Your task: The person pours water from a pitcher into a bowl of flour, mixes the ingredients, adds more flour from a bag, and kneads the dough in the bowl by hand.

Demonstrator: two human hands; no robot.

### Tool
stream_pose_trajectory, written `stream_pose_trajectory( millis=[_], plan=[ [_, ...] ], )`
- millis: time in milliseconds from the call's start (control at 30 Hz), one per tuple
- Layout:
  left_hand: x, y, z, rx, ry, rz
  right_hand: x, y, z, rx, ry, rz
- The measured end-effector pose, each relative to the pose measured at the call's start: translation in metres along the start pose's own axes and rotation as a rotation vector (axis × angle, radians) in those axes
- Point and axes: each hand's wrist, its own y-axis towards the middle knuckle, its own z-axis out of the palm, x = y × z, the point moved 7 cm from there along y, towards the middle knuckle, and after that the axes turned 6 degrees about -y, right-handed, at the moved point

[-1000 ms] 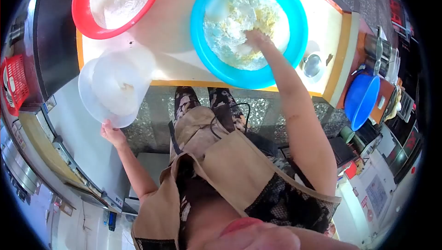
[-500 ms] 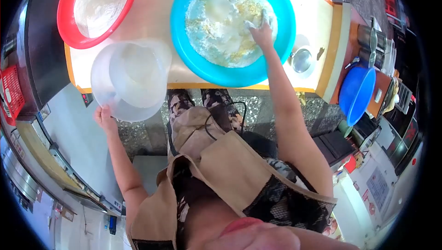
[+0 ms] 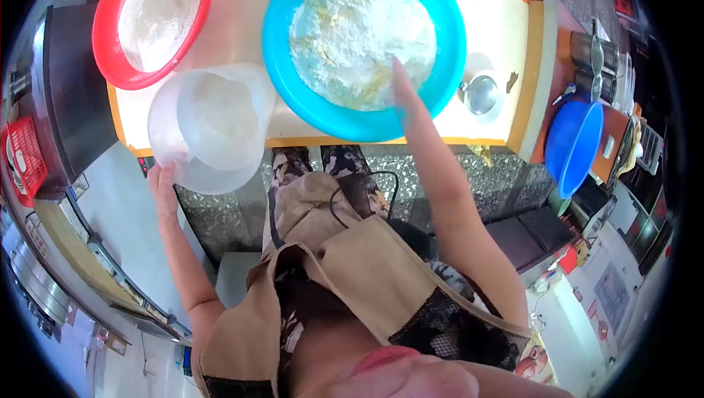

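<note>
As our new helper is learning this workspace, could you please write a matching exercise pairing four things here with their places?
1. Round red plastic basin
2. Translucent plastic bowl
3. Deep-blue plastic basin
4. Small round metal dish

A. Beyond the right end of the white tabletop
B. Far left, holding white powder
C. Just right of the large turquoise plastic basin
D. In the grip of the left hand

Pairs: 1-B, 2-D, 3-A, 4-C

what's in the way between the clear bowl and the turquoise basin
Nothing visible stands between the translucent bowl, held by its rim in the left hand, and the turquoise basin. Inside the basin, the right hand is at the white powder and might obstruct that part.
</note>
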Motion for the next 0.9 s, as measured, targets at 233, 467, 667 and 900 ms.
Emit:
stream_pose_trajectory(
  millis=[233, 467, 667, 900],
  plan=[
    [0.017, 0.001, -0.005, 0.024, -0.022, -0.008, 0.069, -0.002, 0.047, -0.102, 0.229, -0.18],
    [0.011, 0.004, 0.004, 0.067, -0.147, 0.105, 0.125, -0.002, 0.135, -0.265, -1.404, -0.435],
    [0.018, 0.002, -0.002, 0.078, -0.125, 0.063, 0.056, 0.009, 0.107, -0.057, -1.58, -0.487],
    [0.028, 0.004, -0.01, 0.042, 0.016, 0.092, 0.044, -0.069, 0.129, 0.24, -1.757, -0.641]
  ],
)
